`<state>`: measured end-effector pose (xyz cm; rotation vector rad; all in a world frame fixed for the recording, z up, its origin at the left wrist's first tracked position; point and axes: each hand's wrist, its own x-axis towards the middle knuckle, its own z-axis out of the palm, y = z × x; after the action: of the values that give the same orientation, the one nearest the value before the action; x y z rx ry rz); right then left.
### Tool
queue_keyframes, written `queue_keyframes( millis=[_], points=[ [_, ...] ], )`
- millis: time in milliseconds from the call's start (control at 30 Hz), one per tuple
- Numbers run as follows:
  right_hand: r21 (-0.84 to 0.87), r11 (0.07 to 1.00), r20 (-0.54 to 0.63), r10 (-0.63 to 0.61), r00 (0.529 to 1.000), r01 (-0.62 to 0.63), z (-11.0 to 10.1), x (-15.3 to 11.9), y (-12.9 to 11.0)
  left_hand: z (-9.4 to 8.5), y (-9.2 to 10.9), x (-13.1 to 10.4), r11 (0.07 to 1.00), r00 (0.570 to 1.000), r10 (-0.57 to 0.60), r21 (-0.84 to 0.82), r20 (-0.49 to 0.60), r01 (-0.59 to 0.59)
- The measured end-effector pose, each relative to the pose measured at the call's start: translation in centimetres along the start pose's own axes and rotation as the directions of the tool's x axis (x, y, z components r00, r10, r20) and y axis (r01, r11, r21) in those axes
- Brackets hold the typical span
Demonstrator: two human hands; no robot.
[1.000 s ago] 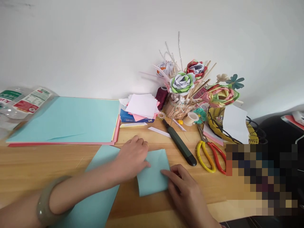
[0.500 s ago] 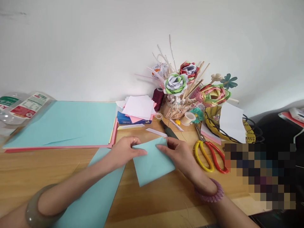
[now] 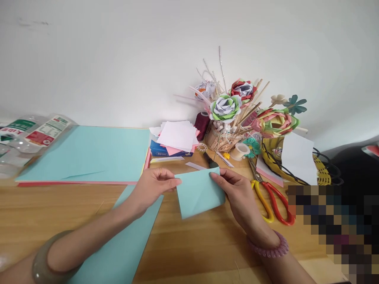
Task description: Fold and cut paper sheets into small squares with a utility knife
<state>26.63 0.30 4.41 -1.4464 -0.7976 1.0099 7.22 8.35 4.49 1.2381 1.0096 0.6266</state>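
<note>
A small light-blue paper piece [image 3: 199, 194] is held up over the wooden table between both hands. My left hand [image 3: 155, 185] pinches its upper left corner between thumb and fingers. My right hand [image 3: 237, 189] grips the upper right corner, thumb on the front and fingers behind. A faint diagonal crease shows on the paper. Below my left forearm lies a larger light-blue sheet [image 3: 124, 236] on the table. Scissors [image 3: 274, 197] with one yellow and one red handle lie just right of my right hand.
A stack of large coloured sheets [image 3: 97, 154] and plastic bottles [image 3: 44, 134] are at the left. Small paper squares [image 3: 177, 136] rest on a blue box [image 3: 156, 149]. Behind stand paper flowers [image 3: 226, 107]; a yellow basket [image 3: 322, 169] is at the right.
The view has shifted, so most things appear further right. My left hand has moved out to the paper's left corner, and my right thumb now presses near its upper right corner.
</note>
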Motion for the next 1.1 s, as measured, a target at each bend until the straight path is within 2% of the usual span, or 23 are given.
queue_keyframes(
  millis=[333,567,767,1100],
  points=[
    [0.108,0.994,-0.06,0.043,0.997,-0.036,-0.01,0.22,0.02,0.0,0.17,-0.23,0.996,0.997,-0.025,-0.082,-0.077,0.018],
    [0.144,0.989,-0.072,0.043,0.997,-0.032,0.1,0.04,-0.27,-0.17,0.06,-0.29,0.998,0.998,-0.033,-0.06,-0.05,0.03],
    [0.144,0.989,-0.084,0.032,0.996,-0.02,0.12,-0.07,-0.33,-0.13,-0.18,-0.33,0.991,0.995,-0.059,-0.122,-0.074,0.05],
    [0.142,0.99,-0.075,0.024,0.997,-0.014,0.13,-0.11,-0.29,-0.23,-0.21,-0.3,0.991,0.996,-0.048,-0.127,-0.076,0.038]
  ],
)
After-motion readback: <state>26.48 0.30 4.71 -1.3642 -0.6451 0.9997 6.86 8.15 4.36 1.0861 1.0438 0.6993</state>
